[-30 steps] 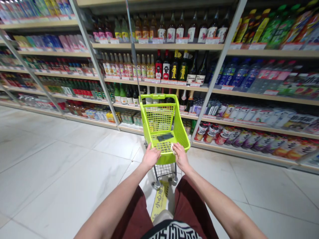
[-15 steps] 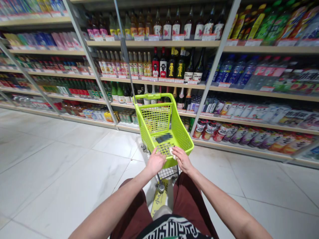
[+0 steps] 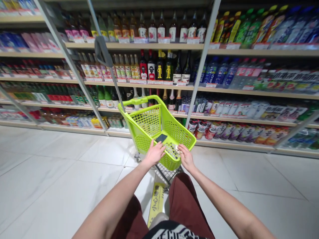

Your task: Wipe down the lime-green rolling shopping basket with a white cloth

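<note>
A bright green plastic shopping cart (image 3: 142, 142) stands before me, turned at an angle, its basket wall perforated. My left hand (image 3: 155, 153) is at the basket's near rim, thumb raised and apart from the loosely bent fingers, with nothing seen in it. My right hand (image 3: 187, 159) is at the near right corner of the basket, fingertips closed on a small crumpled white thing (image 3: 177, 149) that looks like tissue. A dark phone (image 3: 161, 138) lies flat on the basket floor, beyond my left hand. The cart's handle (image 3: 134, 102) is at its far end.
Shelves of bottles (image 3: 161, 30) and packaged drinks (image 3: 239, 134) run across the way behind the cart. A grey pole (image 3: 113, 78) rises from the cart's far left corner. On the pale tiled floor (image 3: 62, 186) is a yellow strip with lettering (image 3: 156, 200).
The cart has swung round, its handle end going left and its near end slightly right. Both hands stay by the near rim, farther apart now. The shelves have shifted left in view.
</note>
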Available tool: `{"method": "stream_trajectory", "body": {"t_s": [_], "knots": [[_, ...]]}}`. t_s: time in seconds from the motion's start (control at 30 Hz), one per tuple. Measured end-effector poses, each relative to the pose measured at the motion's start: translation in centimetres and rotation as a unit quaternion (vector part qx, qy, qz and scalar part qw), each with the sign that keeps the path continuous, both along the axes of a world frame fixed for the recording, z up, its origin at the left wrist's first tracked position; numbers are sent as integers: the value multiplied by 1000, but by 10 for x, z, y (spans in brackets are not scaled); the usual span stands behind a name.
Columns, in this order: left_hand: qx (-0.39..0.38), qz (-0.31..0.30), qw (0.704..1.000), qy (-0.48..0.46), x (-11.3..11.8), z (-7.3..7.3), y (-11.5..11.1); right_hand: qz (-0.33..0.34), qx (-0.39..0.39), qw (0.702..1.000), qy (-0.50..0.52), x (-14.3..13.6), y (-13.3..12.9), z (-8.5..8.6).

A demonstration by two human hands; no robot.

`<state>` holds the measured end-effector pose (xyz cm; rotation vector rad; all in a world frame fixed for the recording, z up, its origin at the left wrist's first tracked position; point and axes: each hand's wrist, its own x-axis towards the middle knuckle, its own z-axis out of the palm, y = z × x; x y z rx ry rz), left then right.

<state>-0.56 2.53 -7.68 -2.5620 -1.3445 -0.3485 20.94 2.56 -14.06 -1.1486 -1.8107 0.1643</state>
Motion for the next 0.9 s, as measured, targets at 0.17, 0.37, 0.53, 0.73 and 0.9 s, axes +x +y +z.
{"method": "stream_trajectory", "body": {"t_s": [0.17, 0.37, 0.53, 0.73, 0.9], "knots": [[-13, 27, 1000, 3, -6, 11, 21, -2, 21, 999, -24, -5, -18, -5], [-2, 46, 999, 5, 4, 15, 25, 8, 41, 999, -21, 16, -9, -7], [-12, 18, 1000, 19, 13, 15, 21, 4, 31, 999, -24, 38, 4, -6], [1, 91, 996, 14, -14, 14, 28, -81, -28, 995, 58, 56, 27, -4], [-3, 100, 995, 15, -17, 8, 25, -145, -5, 985, 94, 14, 12, -6]]}}
